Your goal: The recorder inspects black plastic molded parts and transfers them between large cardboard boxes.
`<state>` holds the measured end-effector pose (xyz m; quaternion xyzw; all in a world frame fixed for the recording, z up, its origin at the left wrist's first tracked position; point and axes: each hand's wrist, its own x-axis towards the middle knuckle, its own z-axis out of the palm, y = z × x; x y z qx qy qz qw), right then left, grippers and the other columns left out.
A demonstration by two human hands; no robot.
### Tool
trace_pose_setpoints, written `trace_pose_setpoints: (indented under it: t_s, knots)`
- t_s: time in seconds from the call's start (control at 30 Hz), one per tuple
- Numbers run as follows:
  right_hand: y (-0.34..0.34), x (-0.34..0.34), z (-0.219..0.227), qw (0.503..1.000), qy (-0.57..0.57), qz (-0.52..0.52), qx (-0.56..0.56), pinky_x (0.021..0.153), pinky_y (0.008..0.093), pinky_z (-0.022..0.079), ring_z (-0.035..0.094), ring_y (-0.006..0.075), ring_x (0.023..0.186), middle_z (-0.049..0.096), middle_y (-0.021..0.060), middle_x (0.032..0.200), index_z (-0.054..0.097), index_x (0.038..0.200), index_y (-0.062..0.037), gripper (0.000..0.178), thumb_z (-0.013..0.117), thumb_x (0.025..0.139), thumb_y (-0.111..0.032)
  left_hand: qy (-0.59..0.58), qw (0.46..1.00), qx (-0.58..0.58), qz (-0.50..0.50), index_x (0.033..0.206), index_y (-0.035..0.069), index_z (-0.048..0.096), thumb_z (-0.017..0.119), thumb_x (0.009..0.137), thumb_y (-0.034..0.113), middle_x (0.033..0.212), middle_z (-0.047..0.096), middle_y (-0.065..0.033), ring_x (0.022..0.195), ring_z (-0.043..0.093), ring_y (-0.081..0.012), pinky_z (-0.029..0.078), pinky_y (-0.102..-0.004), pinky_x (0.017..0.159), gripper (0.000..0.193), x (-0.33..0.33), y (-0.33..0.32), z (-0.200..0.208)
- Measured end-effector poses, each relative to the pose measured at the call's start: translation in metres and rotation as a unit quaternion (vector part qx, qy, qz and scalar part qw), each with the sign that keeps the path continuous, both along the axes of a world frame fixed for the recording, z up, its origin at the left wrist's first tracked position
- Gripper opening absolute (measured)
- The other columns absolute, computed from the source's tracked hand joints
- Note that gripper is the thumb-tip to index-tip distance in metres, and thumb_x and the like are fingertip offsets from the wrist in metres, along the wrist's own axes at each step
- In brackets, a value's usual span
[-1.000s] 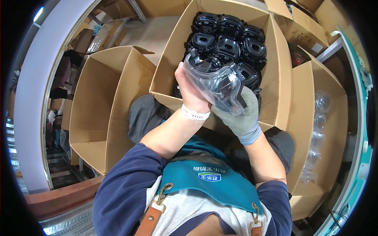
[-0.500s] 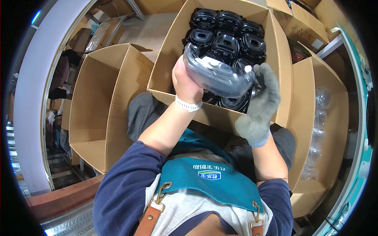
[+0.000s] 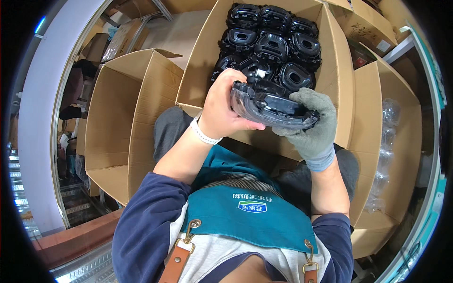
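Between my two hands is a black lamp unit [image 3: 276, 112] with a curved clear plastic cover along its near side. My left hand [image 3: 225, 106], bare with a white wristband, grips its left end, thumb along the near edge. On my right hand [image 3: 314, 123] is a grey glove; its fingers wrap round the other end. The unit is held over the near edge of a large open cardboard box [image 3: 198, 70]. Inside the box, several similar black units [image 3: 271, 47] with oval openings sit in rows. My hands and the held unit hide the box's near part.
An open cardboard box [image 3: 113, 113] stands to the left. At the right, another open box [image 3: 401, 165] holds a column of clear plastic pieces [image 3: 384, 158]. A pale post [image 3: 52, 118] rises at far left. More cartons [image 3: 370, 33] lie at the back right.
The lamp unit has come nearer to me and turned, so its black back now shows. My right hand has closed on its right end; before, its fingers were more upright beside it.
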<state>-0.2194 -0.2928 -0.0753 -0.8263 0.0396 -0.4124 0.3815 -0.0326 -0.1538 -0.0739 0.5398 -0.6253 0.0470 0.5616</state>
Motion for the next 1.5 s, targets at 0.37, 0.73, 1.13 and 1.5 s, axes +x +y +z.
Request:
trace_pose_setpoints:
  t_s: [0.37,0.73,1.13,1.5]
  knots:
    - [0.001,0.011,-0.02,0.999,-0.028,0.014,0.007,0.094,0.0381,0.047,0.058,0.0265,0.105,0.056,0.0146,0.115,0.049,0.116,-0.0031,0.078,0.093,0.055,-0.024,-0.069,0.996,0.004,0.052,0.093,0.002,0.05,0.091,0.048,0.042,0.084,0.051,-0.0121,0.075,0.051,-0.0299,0.044,-0.0378,0.07,0.073,-0.007,0.009,0.009]
    - [-0.013,0.015,-0.019,0.99,0.083,-0.103,0.05,0.098,0.0385,0.043,0.055,0.0336,0.112,0.055,0.0228,0.12,0.048,0.126,0.005,0.065,0.075,0.076,-0.026,0.041,0.874,0.055,0.481,0.101,-0.001,0.055,0.072,0.083,0.019,0.091,0.061,-0.0073,0.08,0.058,-0.0162,0.047,-0.0305,0.076,0.031,0.135,0.128,0.027]
    - [-0.015,-0.012,0.041,0.995,0.048,-0.085,-0.03,0.096,0.0405,0.045,0.057,0.0352,0.11,0.059,0.0213,0.119,0.058,0.119,0.0005,0.05,0.069,0.08,-0.028,0.482,0.504,0.315,0.644,0.086,0.007,0.061,0.061,0.088,0.037,0.059,0.04,0.0023,0.052,0.043,-0.0111,0.037,-0.0321,0.048,0.031,0.292,0.341,-0.108]
    - [-0.222,-0.251,-0.022,0.862,-0.051,-0.488,0.13,0.083,0.0285,0.047,0.058,0.0145,0.091,0.064,0.0104,0.101,0.058,0.116,0.0041,0.048,0.066,0.086,-0.033,0.104,0.918,0.272,0.269,0.106,-0.001,0.057,0.051,0.094,0.004,0.098,0.059,-0.0052,0.095,0.056,-0.0158,0.046,-0.0268,0.084,0.014,0.156,0.14,-0.026]
